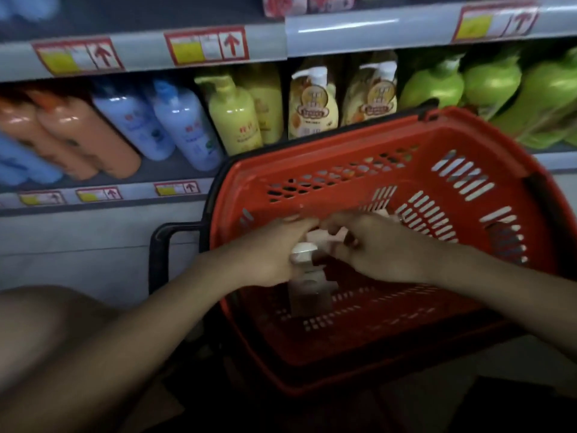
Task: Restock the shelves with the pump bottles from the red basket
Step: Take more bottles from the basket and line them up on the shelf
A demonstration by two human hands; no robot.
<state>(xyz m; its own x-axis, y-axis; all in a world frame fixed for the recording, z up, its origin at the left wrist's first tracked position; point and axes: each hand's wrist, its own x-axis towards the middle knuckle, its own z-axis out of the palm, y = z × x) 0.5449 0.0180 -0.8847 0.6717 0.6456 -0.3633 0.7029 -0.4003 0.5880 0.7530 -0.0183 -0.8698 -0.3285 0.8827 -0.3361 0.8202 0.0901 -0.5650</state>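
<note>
left hand (268, 254): fingers curled, gripping something pale
right hand (377, 245): knuckles up, fingers bent, pinching too
forearms: both angled inward, hands nearly touching

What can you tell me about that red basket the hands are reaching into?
The red basket looks like moulded plastic, its walls and floor pierced with rows of slots. A dark rim runs round its edge, and a black handle sticks out to its left. It sits tilted, in front of the shelf of coloured bottles. Both hands are inside it: the left hand and right hand meet over a pale pump bottle standing on the floor. Little else shows inside.
</note>
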